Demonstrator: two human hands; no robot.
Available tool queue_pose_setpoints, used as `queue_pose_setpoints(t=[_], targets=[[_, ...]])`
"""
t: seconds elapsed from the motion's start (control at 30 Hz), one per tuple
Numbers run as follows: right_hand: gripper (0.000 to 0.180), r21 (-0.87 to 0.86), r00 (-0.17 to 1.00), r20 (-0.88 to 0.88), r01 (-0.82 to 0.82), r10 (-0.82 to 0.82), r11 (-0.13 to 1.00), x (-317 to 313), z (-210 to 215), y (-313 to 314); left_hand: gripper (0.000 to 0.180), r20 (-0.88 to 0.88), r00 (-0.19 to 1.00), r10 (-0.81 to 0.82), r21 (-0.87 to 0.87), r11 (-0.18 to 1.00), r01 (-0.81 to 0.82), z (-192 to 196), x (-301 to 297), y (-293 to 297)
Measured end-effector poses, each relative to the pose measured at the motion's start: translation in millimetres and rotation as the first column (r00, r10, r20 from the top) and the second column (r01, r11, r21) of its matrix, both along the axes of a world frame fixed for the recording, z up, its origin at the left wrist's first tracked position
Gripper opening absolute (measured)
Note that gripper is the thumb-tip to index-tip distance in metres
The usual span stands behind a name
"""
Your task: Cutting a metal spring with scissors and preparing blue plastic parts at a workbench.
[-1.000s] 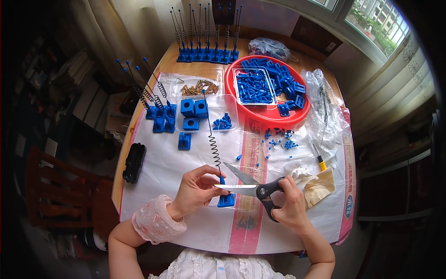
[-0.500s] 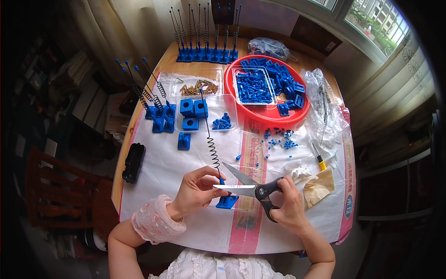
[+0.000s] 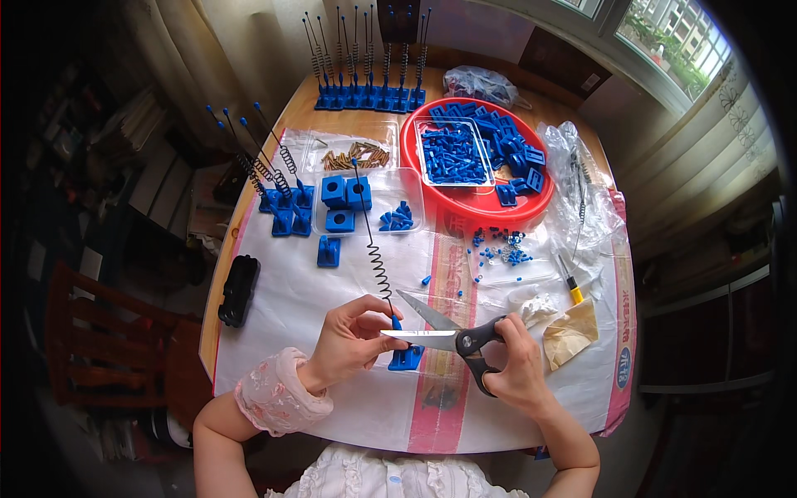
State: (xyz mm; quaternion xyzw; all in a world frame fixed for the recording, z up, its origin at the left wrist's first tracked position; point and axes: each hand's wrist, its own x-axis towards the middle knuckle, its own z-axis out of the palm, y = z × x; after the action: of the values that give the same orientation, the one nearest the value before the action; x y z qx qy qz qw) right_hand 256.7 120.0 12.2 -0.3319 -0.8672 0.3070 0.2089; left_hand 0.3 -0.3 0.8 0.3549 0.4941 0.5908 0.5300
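Note:
My left hand (image 3: 347, 334) pinches the blue lower fitting of a black coiled spring wire (image 3: 378, 267), whose blue tip points away from me. Below that fitting is a blue square base (image 3: 406, 358), partly behind the scissors. In my right hand (image 3: 516, 365) are black-handled scissors (image 3: 469, 342), their blades spread apart. The lower blade crosses in front of the fitting at my left fingertips; whether it touches is hard to tell.
A red basin (image 3: 531, 207) holds blue plastic parts. Clear trays hold brass-coloured pins (image 3: 357, 156) and blue blocks (image 3: 339, 221). Finished-looking spring pieces stand at the back (image 3: 369, 98) and left (image 3: 286, 207). Right lie small fittings (image 3: 504, 247), a yellow-handled tool (image 3: 574, 290) and cloth (image 3: 570, 334).
The spring wire's tip has swung slightly left, and the blue base has shifted and turned a little. Both hands and the scissors stay almost in place.

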Motion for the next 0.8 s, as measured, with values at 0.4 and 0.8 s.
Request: queue_pose_setpoints(t=[0.4, 0.8], targets=[[0.043, -0.009, 1.0, 0.009, 0.009, -0.009, 1.0, 0.0, -3.5, -1.5, 0.024, 0.056, 0.998, 0.0, 0.03, 1.0, -0.002, 1.6, 1.2, -0.7], [0.041, -0.01, 1.0, -0.009, -0.003, 0.003, 1.0, -1.8, 0.8, -2.4, 0.025, 0.17, 0.985, -0.009, 0.043, 0.999, 0.002, 1.2, 1.5, -0.7]])
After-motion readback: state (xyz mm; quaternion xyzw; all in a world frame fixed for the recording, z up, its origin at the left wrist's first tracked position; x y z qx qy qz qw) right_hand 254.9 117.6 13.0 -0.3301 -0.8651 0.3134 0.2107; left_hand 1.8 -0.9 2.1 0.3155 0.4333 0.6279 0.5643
